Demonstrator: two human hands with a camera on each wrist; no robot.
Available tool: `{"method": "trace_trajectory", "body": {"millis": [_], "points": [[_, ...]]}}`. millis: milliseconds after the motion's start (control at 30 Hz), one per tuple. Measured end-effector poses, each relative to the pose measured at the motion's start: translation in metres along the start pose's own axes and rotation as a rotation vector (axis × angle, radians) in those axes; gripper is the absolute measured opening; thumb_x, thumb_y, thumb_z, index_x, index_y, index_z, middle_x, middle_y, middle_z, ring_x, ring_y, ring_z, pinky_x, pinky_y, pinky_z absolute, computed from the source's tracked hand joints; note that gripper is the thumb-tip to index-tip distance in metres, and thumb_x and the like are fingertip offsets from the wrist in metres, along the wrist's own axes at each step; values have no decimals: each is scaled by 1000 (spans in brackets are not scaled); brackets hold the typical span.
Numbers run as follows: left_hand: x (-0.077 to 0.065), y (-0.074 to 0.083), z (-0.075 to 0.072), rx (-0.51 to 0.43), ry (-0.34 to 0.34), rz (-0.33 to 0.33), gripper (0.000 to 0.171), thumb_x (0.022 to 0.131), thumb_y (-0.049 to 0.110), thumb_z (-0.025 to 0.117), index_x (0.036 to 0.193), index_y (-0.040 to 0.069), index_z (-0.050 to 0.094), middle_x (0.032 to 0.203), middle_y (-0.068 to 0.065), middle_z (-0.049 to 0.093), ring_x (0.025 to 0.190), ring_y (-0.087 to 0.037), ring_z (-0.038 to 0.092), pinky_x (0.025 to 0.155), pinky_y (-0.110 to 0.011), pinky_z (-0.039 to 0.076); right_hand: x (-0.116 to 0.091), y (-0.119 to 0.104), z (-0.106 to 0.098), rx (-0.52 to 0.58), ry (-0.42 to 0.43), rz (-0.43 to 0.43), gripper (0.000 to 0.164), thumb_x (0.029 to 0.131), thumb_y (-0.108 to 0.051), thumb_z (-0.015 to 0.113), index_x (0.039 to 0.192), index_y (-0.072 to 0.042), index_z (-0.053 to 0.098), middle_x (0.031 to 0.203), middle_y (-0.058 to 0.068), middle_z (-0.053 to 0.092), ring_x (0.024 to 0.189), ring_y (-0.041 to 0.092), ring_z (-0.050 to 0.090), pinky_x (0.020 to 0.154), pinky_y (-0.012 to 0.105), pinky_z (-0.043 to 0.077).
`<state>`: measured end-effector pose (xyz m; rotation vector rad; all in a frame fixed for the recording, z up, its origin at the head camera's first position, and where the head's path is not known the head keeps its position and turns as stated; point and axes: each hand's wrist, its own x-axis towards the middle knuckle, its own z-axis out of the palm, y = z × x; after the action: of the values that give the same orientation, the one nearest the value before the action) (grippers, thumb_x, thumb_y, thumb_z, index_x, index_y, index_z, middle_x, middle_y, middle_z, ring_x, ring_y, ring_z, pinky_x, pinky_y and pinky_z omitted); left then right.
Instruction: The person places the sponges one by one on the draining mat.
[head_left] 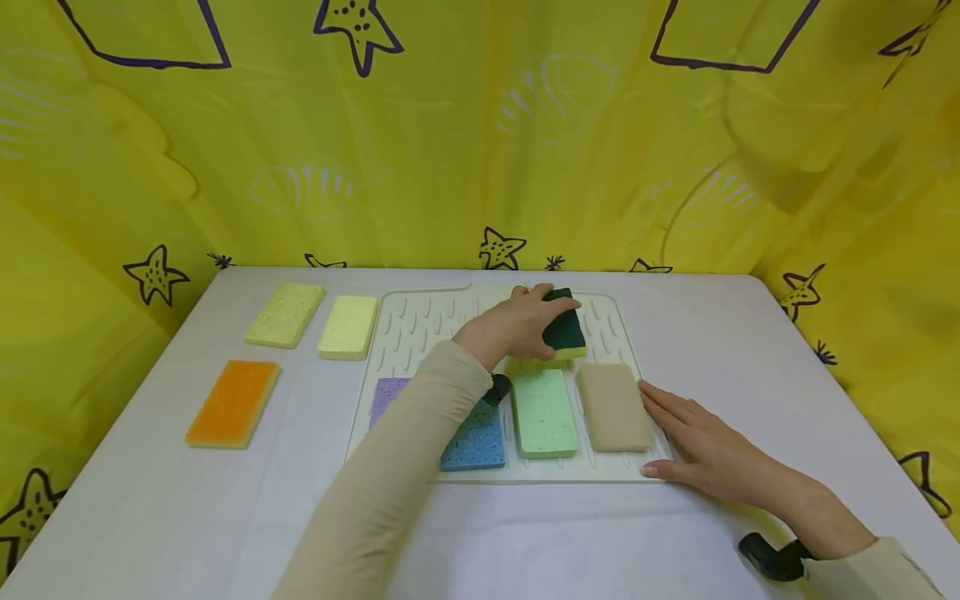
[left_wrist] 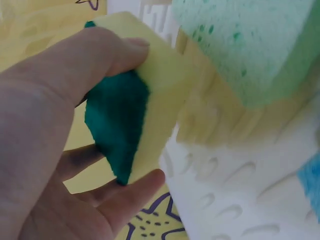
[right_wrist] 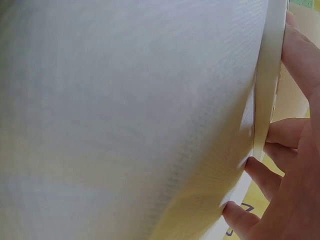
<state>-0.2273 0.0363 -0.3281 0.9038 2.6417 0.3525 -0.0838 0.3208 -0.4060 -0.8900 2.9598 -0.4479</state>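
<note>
Right hand [right_wrist: 292, 175], far right: fingertips touch rim of pale mat [right_wrist: 268, 75]; beige sponge [right_wrist: 289, 95] behind, partly hidden; white worktop [right_wrist: 125, 100], left; yellow cloth [right_wrist: 257, 195], below

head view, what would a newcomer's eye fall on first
Likely the bright yellow fabric backdrop with dark starfish outlines, behind and beside the white table. Then the orange rectangular sponge on the table's left side, and the dark green and yellow sponge held by the left hand over the cream ridged mat.

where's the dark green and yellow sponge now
In the head view, the dark green and yellow sponge is held in the left hand over the far right of the mat, just beyond the light green sponge.
</note>
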Motion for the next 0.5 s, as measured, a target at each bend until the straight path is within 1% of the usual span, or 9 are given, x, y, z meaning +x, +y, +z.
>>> {"method": "trace_trajectory", "body": {"millis": [67, 233, 333, 400, 500], "points": [[3, 3, 2, -2, 10, -1, 76, 92, 31, 69, 156, 36, 28, 164, -11, 17, 145, -35, 29, 104, -43, 49, 0, 0, 0, -2, 0, -1, 93, 84, -49, 73, 154, -3, 32, 163, 9, 29, 137, 40, 41, 108, 0, -8], [12, 11, 7, 22, 49, 2, 76, 92, 36, 70, 156, 32, 28, 157, -14, 28, 137, -30, 40, 106, -42, 48, 1, 0, 0, -8, 6, -12, 92, 85, -48, 73, 153, -1, 34, 162, 10, 29, 136, 40, 41, 109, 0, -7], [17, 16, 7, 50, 61, 5, 75, 92, 38, 70, 155, 30, 31, 156, -14, 32, 137, -28, 41, 108, -41, 46, 1, 0, 0, -9, 9, -17, 92, 84, -48, 74, 153, -1, 34, 162, 11, 30, 136, 39, 41, 108, 0, -7], [20, 19, 8, 72, 65, 5, 74, 92, 39, 69, 154, 29, 31, 157, -14, 33, 138, -28, 41, 110, -40, 45, 1, 0, 0, -13, 12, -19, 92, 84, -48, 74, 153, -1, 34, 161, 11, 31, 138, 36, 40, 109, 0, -7], [25, 24, 9, 93, 65, -3, 74, 92, 40, 69, 154, 29, 31, 158, -13, 32, 141, -28, 38, 112, -40, 43, 1, 0, 1, -20, 18, -21, 92, 84, -48, 74, 152, -1, 35, 161, 11, 31, 142, 27, 37, 109, 0, -7]]}}
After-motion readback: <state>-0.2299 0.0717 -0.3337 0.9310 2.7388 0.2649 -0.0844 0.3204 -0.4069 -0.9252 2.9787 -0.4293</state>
